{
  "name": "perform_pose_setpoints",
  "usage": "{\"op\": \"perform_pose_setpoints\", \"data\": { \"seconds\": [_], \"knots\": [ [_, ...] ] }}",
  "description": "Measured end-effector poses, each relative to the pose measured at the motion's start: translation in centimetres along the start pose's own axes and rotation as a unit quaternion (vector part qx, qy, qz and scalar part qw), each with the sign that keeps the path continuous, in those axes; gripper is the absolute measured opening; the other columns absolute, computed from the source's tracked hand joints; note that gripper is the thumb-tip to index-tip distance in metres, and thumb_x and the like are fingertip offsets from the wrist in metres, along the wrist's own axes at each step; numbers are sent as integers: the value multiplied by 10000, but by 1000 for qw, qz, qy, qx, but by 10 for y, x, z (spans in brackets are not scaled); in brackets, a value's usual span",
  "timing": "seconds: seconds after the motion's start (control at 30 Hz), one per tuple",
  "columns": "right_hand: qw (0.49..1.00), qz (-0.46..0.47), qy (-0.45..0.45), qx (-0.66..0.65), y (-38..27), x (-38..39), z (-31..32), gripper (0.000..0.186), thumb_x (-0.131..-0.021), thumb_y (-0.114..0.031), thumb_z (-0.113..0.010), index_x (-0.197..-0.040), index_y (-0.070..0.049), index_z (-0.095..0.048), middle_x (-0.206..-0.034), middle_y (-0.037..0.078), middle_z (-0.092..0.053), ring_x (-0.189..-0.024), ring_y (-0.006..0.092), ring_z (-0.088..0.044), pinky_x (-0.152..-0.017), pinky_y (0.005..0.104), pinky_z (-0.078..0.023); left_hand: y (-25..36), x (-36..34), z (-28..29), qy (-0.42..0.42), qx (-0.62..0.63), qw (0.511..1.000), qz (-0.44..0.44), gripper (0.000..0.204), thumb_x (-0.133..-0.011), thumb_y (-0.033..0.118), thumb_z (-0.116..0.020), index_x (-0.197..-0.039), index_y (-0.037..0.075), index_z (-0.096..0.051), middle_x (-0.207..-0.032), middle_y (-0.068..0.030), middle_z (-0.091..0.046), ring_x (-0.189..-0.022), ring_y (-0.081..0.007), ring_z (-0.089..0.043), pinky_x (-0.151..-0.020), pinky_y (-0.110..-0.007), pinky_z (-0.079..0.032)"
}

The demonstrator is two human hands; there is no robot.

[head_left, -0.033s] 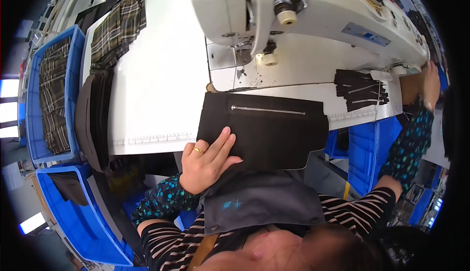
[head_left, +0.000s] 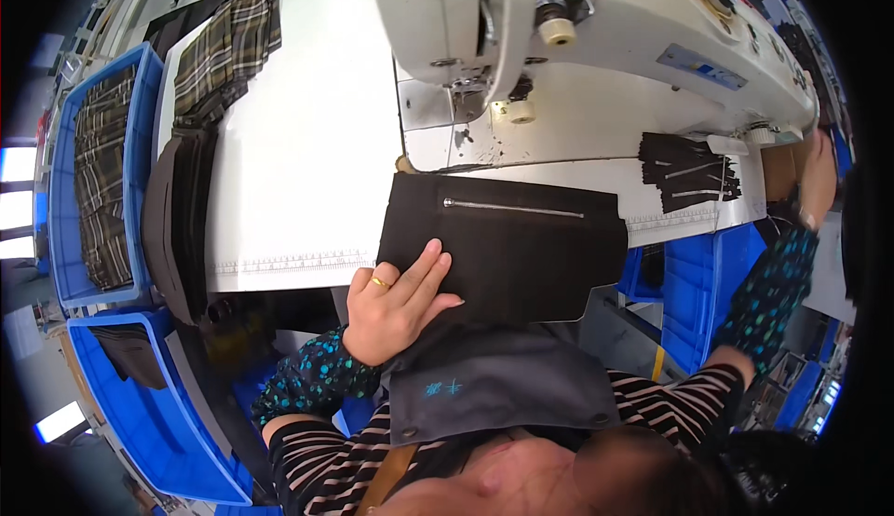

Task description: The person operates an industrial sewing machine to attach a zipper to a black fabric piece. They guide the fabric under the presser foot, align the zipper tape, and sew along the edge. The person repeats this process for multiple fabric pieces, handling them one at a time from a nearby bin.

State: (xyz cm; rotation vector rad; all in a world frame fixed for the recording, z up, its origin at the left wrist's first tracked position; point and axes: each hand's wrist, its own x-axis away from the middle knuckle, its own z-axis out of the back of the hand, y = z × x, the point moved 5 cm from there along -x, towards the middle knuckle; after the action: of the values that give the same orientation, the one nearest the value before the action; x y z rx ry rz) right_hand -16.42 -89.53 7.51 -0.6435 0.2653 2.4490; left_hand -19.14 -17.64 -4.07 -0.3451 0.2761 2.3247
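Note:
My left hand (head_left: 396,306) lies on the left part of a dark brown fabric panel (head_left: 521,260), fingers stretched out and a ring on one of them. The panel rests at the table's front edge and hangs over it toward my lap. A silver metal zipper (head_left: 512,208) runs across its upper part. At the far right my right hand (head_left: 819,179) reaches out beside the end of the white sewing machine (head_left: 643,27), near a brown cardboard-like thing (head_left: 781,169). Its fingers are too blurred and partly hidden to read.
Several dark zippers (head_left: 684,171) lie in a pile right of the panel. Plaid fabric pieces (head_left: 223,55) and folded dark pieces (head_left: 172,227) sit along the table's left edge. Blue bins (head_left: 149,176) stand at left, another blue bin (head_left: 694,297) below the table at right.
My right hand has come slightly nearer along the right side. My left hand keeps its place on the panel; the whole view has shifted a little.

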Motion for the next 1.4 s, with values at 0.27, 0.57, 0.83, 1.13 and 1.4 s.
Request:
{"op": "perform_pose_setpoints", "data": {
  "seconds": [0.27, 0.57, 0.83, 1.13, 1.4],
  "knots": [
    [870, 257, -405, -118, -187, 286, 16, 185, -900, -244, -718, -892, -62, -753, -837, 174, -720, -802, 399, -697, -704, 499, -544, -15, -13, -7, 98, 70, 993, -11, 357, -788, 377, -860, -1043, 131, -819, -1179, 46, -777, -708, -137, -477, -645, -301, -343],
    [881, 464, -91, -15, -109, 331, -177, 304, -915, -139, -622, -1194, -57, -710, -1095, 174, -744, -980, 364, -724, -814, 464, -589, -21, -15, -15, 138, 76, 988, -7, 226, -793, 281, -858, -985, 163, -837, -1129, 64, -796, -714, -112, -508, -702, -297, -350],
    [892, 71, -443, -44, -14, 499, -224, 655, -677, -318, -921, -1204, -7, -685, -1033, 215, -747, -917, 395, -731, -834, 475, -601, -16, -22, -12, 113, 87, 990, -18, 219, -803, 239, -843, -986, 119, -831, -1115, 29, -799, -728, -136, -520, -746, -295, -381],
    [403, -733, -437, -331, 58, 895, -129, 144, -906, -166, -817, -911, -42, -743, -783, 59, -681, -611, 174, -618, -516, 333, -539, -42, -53, 1, 64, 99, 989, 87, 501, -798, 236, -875, -1229, 40, -712, -1234, -92, -727, -1043, -307, -603, -959, -415, -459],
    [244, -774, -406, -421, -2, 811, -69, 293, -1055, -314, -639, -1086, -40, -739, -694, 2, -586, -517, 108, -504, -450, 286, -430, -51, -88, -18, -3, 56, 993, 102, 796, -707, 400, -909, -1357, 47, -614, -1232, -119, -680, -1168, -341, -575, -1004, -442, -470]
  ]
}}
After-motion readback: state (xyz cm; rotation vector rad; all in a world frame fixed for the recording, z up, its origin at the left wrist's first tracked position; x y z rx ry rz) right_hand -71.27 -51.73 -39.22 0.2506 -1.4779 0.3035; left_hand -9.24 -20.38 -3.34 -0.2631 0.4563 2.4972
